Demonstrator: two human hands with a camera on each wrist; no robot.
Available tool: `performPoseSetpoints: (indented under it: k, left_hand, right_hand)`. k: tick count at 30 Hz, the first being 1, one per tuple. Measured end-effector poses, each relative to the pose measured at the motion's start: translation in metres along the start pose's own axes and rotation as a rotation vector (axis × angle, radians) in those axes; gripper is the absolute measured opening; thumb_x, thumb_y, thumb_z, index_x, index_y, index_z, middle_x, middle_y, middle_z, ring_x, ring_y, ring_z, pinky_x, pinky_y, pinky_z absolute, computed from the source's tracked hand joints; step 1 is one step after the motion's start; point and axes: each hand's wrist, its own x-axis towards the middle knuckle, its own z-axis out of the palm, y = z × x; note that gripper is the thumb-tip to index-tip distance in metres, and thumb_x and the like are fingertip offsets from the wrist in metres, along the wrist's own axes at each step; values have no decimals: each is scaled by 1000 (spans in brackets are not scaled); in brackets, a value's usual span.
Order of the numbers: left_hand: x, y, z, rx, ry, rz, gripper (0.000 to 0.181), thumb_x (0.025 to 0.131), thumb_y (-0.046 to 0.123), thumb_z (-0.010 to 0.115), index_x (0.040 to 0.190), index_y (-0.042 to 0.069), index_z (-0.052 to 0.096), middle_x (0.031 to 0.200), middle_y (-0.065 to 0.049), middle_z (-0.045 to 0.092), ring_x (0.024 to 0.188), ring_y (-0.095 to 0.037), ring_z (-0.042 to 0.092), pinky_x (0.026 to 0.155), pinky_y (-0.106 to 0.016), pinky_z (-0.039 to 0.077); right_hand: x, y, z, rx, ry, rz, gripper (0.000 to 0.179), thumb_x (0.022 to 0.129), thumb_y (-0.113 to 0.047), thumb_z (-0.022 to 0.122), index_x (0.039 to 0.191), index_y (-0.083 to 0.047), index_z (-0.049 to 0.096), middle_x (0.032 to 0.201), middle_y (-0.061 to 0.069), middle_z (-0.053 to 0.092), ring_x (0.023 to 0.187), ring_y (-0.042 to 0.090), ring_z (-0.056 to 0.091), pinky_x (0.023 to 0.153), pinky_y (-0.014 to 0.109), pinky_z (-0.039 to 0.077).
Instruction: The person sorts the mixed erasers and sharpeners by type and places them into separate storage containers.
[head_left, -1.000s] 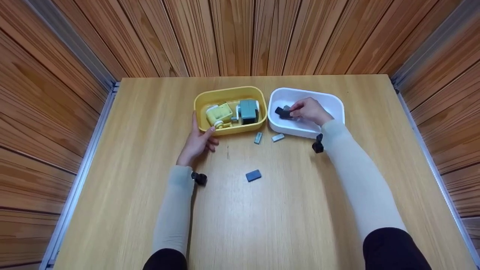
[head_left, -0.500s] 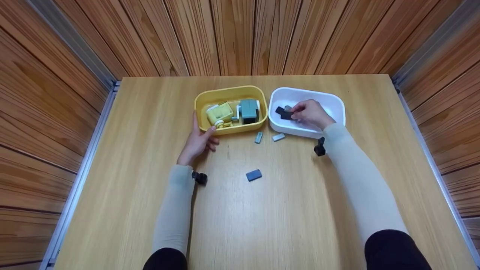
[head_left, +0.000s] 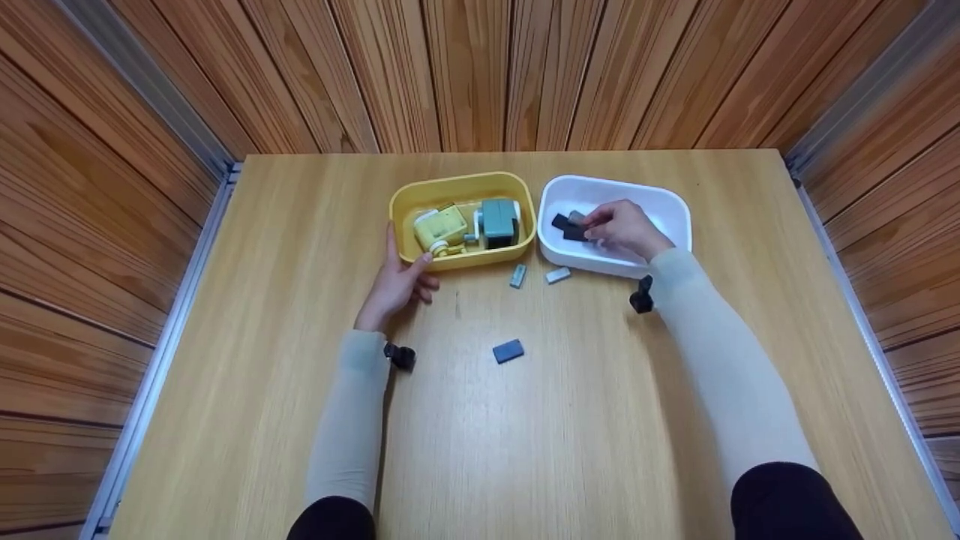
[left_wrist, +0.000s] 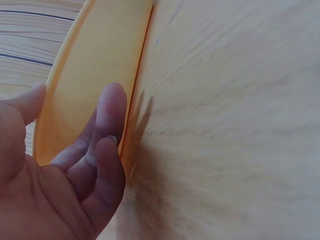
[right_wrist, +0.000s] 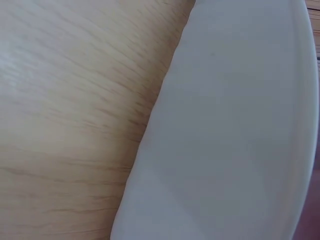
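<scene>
Resting wide round one corner of the yellow box, the left grip likely stops it sliding, while the right grip, inside the white box, bends toward the nearest black block, though I cannot tell if it pinches it.

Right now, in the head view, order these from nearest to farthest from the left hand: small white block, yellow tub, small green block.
1. Yellow tub: touching the left hand.
2. Small green block: to the hand's right.
3. Small white block: farther right.
</scene>
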Motion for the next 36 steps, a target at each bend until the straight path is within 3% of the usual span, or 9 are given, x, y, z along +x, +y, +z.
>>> performPoseSetpoints:
  k: [9,17,22,26,33,36]
  left_hand:
    - [-2,0,1,-4,9,-2,95,100,41,60,154,45,-18,95,-27,69,69,-36,66,65,-46,59]
    - [-2,1,0,11,10,-24,97,98,45,61,153,47,-18,95,-26,70,66,-32,65,67,-47,59]
    - [-1,2,-1,5,-6,-57,95,99,43,59,151,50,-20,101,-27,69,76,-40,66,74,-52,58]
    - [-4,9,-2,-1,-32,-71,94,102,39,56,152,45,-23,106,-31,66,87,-51,63,80,-58,55]
    - [-1,1,0,8,9,-2,94,100,42,60,154,47,-17,93,-24,70,69,-34,67,65,-46,59]
    - [-1,0,0,-1,5,-7,95,99,43,60,153,48,-18,95,-26,69,71,-36,67,67,-47,59]
  right_hand:
    - [-3,2,-2,-16,10,-15,25,95,-9,68,120,-6,70,117,12,63,100,29,57,83,39,52]
    - [-12,-4,-6,-18,28,-56,25,96,-9,67,120,-4,69,114,13,65,103,33,58,84,44,52]
    - [-15,-6,-8,-34,31,-87,25,96,-11,66,121,-5,68,115,11,64,101,28,55,83,39,46]
    - [-18,-8,-10,-48,48,-107,26,96,-14,67,121,-6,68,116,11,63,103,26,53,85,39,43]
    - [-25,-10,-9,-34,60,-127,27,97,-14,67,122,-5,68,115,11,65,104,26,55,88,39,43]
    - [-29,-9,-7,-30,65,-135,26,97,-14,66,122,-5,68,114,10,66,103,26,55,87,38,44]
